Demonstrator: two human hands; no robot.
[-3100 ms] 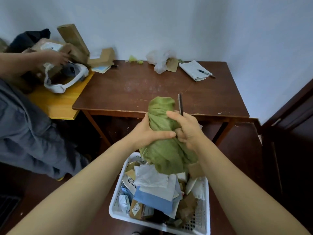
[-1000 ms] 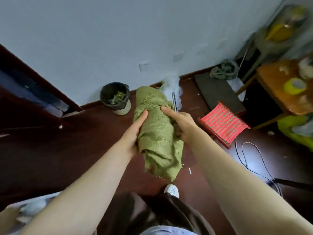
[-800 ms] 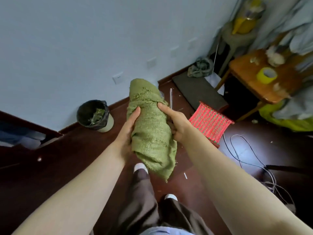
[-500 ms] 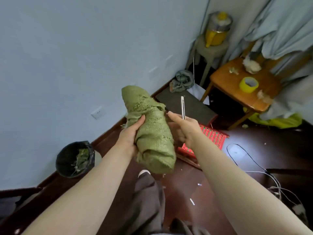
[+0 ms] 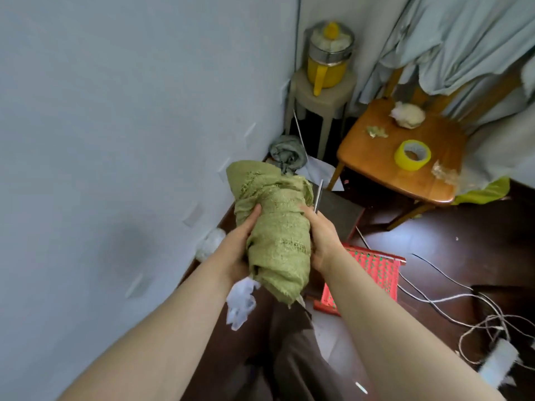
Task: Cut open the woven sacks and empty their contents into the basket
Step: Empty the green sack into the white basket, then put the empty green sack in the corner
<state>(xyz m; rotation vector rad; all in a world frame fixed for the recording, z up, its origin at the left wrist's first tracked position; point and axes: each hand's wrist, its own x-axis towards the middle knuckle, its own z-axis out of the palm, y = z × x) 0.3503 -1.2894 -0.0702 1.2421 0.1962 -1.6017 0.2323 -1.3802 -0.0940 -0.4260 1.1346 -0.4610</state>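
Head view. A rolled green sack [image 5: 275,227] is held upright between the hands. The left hand [image 5: 238,247] clasps one side. The right hand [image 5: 322,241] presses the other side while gripping a thin blade [image 5: 318,195]. The sack looks limp, probably already emptied. No basket is in view, so the work remaining cannot be judged.

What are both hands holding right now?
Left hand: grips the rolled green sack.
Right hand: holds a thin metal blade, thumb against the sack.
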